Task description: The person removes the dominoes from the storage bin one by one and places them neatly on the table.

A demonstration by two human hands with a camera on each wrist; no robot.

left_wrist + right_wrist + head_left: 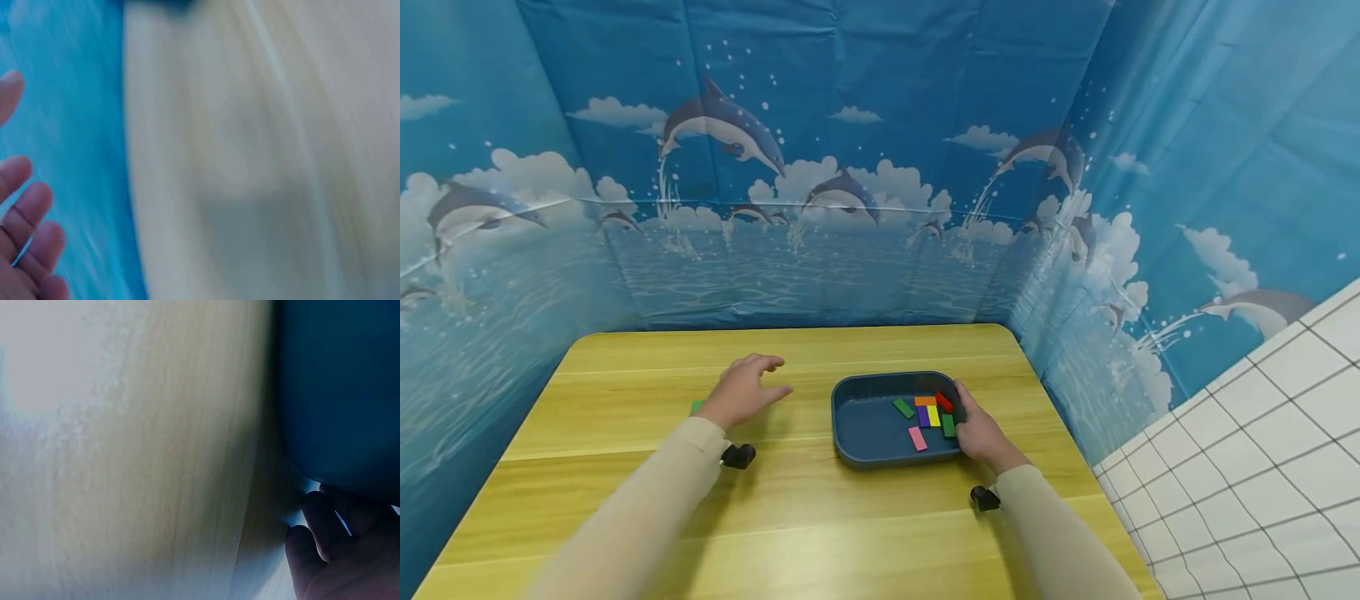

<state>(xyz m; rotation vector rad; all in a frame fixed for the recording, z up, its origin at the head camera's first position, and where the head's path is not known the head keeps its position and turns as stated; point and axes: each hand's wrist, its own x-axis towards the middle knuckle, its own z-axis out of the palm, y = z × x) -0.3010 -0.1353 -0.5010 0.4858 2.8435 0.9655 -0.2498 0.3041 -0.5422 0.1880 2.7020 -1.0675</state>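
A dark blue rectangular tray [857, 454] holds several small coloured blocks, mostly toward its right side. Among them are an orange block [925, 401], a red block [944, 403], a yellow block [933, 416] and a pink block [917, 438]. My right hand [981, 429] grips the tray's right end; in the right wrist view its fingers [319, 531] reach under the tray's side. To the tray's left, my left hand [745, 392] is above the table, thumb and fingers spread apart, holding nothing. A green block [697, 407] shows partly behind that hand.
The yellow wood-grain table [820, 533] ends at a blue dolphin-print curtain [820, 275] along the back and sides. White tiled cloth [1247, 467] lies beyond the right edge. A small black camera sits at each wrist. The left wrist view is blurred.
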